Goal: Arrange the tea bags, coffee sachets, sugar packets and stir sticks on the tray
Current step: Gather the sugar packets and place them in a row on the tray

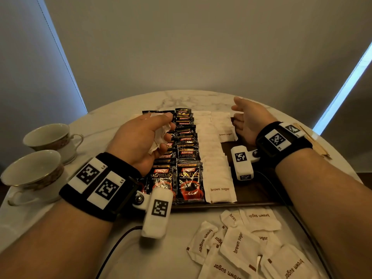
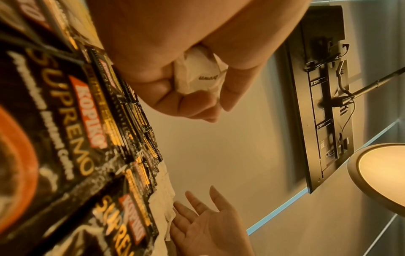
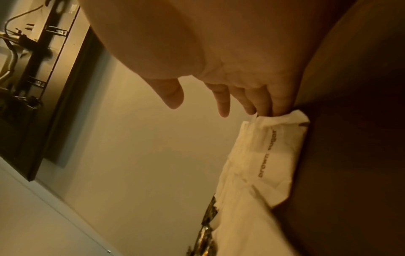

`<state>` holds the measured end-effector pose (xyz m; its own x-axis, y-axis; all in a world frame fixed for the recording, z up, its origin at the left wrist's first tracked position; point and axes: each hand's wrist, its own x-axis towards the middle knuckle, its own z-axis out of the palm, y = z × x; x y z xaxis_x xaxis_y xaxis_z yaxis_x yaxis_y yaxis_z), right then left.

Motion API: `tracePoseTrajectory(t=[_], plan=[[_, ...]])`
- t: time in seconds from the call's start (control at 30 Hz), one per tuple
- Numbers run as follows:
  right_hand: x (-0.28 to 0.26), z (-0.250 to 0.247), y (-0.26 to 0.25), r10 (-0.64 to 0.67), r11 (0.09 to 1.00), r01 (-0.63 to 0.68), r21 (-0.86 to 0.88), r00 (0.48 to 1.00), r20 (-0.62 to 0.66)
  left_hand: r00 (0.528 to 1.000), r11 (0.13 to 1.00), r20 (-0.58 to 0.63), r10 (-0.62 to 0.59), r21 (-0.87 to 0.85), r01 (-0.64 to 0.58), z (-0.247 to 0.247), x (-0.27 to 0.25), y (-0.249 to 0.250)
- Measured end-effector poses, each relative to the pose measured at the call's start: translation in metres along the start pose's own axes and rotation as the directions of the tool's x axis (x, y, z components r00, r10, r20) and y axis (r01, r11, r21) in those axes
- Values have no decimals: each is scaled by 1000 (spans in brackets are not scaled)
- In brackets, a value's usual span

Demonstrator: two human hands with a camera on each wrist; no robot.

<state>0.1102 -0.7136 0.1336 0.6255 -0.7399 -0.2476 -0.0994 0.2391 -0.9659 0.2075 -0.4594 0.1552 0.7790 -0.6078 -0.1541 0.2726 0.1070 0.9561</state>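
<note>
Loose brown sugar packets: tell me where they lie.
In the head view the loose brown sugar packets lie on the table, right of centre, in front of the tray.

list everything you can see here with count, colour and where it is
tray: one, dark brown, centre of the table
coffee sachets: many, black with red and gold print, overlapping rows on the tray's left part
sugar packets on tray: many, white, two rows right of the coffee, the right row shorter
loose sugar packets: about ten, white, heaped on the table in front of the tray
held sugar packets: count unclear, white, bunched
teacups: two, cream with patterned rims, table's left
stir sticks: count unclear, pale wood, table's right edge
table: one, white marble, round
left hand: grips the held sugar packets
right hand: open, fingers at the short row's far end
</note>
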Motion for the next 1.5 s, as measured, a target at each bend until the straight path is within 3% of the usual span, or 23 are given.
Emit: tracePoseTrajectory(t=[0.5, 0.7, 0.8, 0.93, 1.03, 1.17, 1.37, 1.5], plan=[[6, -9, -3, -3, 1000, 2, 6, 996, 92, 996, 996, 58, -65, -55, 68, 6, -9, -3], [-9, 6, -14, -203, 975, 204, -84, 979, 15, 985, 994, 160, -59, -78, 72, 10, -12, -4], [-34, 24, -21, -310, 923, 333, -192, 940, 140, 974, 994, 222, -52, -82, 72, 10, -14, -5], [-72, 45, -25, -263, 836, 428, -343, 862, 434, 962, 998, 270, -28, -50, 43, 10, -16, -4], [-89, 54, -23, -248, 728, 503, -466, 827, 504, 953, 999, 302, -40, -19, 48, 10, -18, -3], [-91, 56, -24, -275, 650, 540, -535, 823, 497, 947, 996, 311, -79, -4, 84, 9, -21, 0], [-88, 56, -22, -310, 732, 502, -460, 847, 431, 973, 997, 223, -65, -28, 73, 10, -20, 2], [-85, 58, -19, -252, 744, 449, -496, 875, 414, 981, 998, 193, -30, -40, 39, 11, -19, 1]])
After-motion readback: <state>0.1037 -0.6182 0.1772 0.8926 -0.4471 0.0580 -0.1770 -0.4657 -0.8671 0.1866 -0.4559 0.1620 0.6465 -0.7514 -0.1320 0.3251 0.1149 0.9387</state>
